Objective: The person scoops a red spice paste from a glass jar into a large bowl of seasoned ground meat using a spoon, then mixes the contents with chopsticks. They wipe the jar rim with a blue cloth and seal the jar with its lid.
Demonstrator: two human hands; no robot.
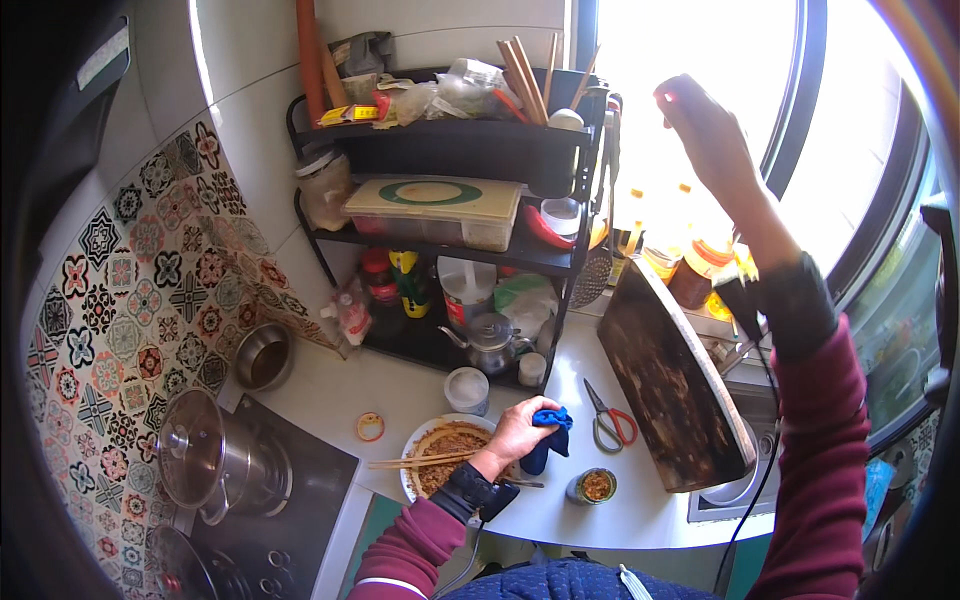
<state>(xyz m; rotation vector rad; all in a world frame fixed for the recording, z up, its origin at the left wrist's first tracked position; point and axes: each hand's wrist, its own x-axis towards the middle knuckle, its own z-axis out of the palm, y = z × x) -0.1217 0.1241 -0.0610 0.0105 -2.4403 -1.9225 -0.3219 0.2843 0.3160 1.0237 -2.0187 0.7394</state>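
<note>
My left hand [521, 431] grips a dark blue cloth [551, 439] just above the counter. It is beside a white bowl [409, 480] of brown crumbly food, with wooden chopsticks [420, 460] across the bowl. My right hand [697, 120] is raised in front of the bright window, fingers curled; glare hides whether it holds anything. Scissors [611, 427] with one red and one green handle lie open to the right of the cloth. Nearer me stands an uncovered glass jar [592, 487] with orange-brown food. A red-rimmed lid [370, 427] and a white tub [466, 390] are behind the bowl.
A black shelf rack [450, 135] with jars and boxes stands at the back. A thick wooden chopping board [667, 375] leans near the sink [712, 510]. Left, pots stand by a dark cooktop [315, 465]. A metal teapot [491, 341] is on the lowest shelf. Cables run from both wrists.
</note>
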